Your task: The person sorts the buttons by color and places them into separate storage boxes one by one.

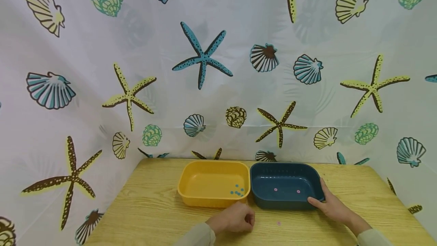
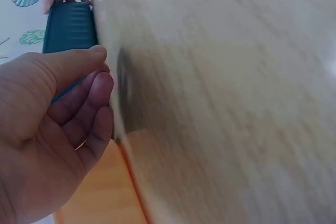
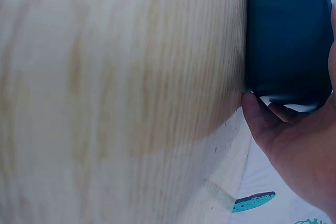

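A dark blue plastic bin [image 1: 288, 204] stands on the wooden table, with two small pink button-like discs [image 1: 275, 190] inside. My right hand [image 1: 332, 205] grips its right end, thumb at the front corner and fingers along the side. Just in front of the yellow bin [image 1: 196, 202], my left hand [image 1: 233, 217] hovers low over the table with its fingers loosely curled. Its thumb and fingertips come close together in the left wrist view, and no object shows between them. Another small pink disc [image 1: 279, 223] lies on the table to the right of that hand.
Several small blue discs [image 1: 236, 193] lie in the right front corner of the yellow bin, which stands side by side with the blue bin. Behind the wooden table [image 1: 146, 208] hangs a white curtain [image 1: 164, 98] printed with starfish and shells; it also lines both sides.
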`<state>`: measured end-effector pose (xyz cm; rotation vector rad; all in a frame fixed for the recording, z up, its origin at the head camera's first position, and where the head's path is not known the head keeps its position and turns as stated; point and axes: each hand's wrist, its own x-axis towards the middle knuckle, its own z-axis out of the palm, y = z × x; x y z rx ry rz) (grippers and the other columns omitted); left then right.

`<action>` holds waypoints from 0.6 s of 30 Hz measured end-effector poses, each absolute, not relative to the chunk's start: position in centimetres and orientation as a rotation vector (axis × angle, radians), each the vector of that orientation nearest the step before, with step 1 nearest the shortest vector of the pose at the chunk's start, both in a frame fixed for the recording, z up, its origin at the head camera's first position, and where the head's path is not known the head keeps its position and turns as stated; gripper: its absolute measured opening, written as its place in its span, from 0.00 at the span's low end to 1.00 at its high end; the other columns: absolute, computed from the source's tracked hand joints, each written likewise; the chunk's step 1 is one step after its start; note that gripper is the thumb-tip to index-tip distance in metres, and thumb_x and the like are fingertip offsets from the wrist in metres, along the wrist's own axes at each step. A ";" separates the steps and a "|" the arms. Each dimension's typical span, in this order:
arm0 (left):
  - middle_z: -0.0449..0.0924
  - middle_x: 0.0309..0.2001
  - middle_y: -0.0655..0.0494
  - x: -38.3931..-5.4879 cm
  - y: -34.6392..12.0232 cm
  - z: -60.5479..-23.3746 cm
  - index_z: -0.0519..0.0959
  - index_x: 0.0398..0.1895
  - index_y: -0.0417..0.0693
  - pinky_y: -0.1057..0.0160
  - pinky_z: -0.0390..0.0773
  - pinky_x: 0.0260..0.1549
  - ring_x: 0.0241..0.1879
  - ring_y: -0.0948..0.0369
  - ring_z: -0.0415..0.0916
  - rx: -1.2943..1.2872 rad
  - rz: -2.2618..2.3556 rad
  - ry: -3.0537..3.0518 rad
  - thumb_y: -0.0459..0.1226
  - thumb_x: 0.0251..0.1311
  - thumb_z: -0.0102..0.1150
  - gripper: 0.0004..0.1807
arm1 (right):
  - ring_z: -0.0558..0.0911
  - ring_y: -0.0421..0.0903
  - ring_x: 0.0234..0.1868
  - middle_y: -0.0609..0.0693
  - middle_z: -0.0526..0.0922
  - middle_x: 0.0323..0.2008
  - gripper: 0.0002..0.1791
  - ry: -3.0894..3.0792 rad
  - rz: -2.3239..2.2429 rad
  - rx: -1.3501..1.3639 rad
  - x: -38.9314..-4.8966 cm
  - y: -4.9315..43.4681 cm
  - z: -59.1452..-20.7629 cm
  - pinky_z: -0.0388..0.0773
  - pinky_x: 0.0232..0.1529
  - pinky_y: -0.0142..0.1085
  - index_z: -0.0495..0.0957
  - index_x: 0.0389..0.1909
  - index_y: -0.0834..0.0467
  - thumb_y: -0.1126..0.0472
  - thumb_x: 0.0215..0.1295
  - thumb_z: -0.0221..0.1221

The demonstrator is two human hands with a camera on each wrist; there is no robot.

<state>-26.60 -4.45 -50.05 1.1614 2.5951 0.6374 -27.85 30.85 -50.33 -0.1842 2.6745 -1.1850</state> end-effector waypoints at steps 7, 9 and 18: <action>0.73 0.22 0.70 -26.7 -4.7 -48.7 0.79 0.25 0.51 0.75 0.72 0.26 0.23 0.73 0.68 1.090 0.796 2.538 0.31 0.55 0.64 0.06 | 0.40 0.73 0.68 0.75 0.30 0.69 0.57 2.670 -1.189 -0.176 -27.8 30.9 -50.3 0.45 0.62 0.64 0.20 0.69 0.67 0.45 0.67 0.54; 0.74 0.24 0.70 -26.7 -4.8 -48.3 0.79 0.27 0.51 0.75 0.73 0.27 0.24 0.73 0.69 1.086 0.831 2.530 0.31 0.56 0.62 0.05 | 0.40 0.73 0.68 0.75 0.30 0.69 0.57 2.669 -1.193 -0.177 -27.8 30.9 -50.3 0.45 0.62 0.64 0.20 0.69 0.67 0.45 0.67 0.54; 0.78 0.25 0.69 -27.0 -5.1 -47.3 0.82 0.31 0.45 0.74 0.74 0.29 0.26 0.73 0.73 1.043 0.951 2.503 0.34 0.57 0.65 0.02 | 0.41 0.73 0.67 0.75 0.31 0.69 0.57 2.675 -1.189 -0.172 -27.7 30.7 -50.2 0.45 0.62 0.64 0.21 0.70 0.67 0.44 0.67 0.54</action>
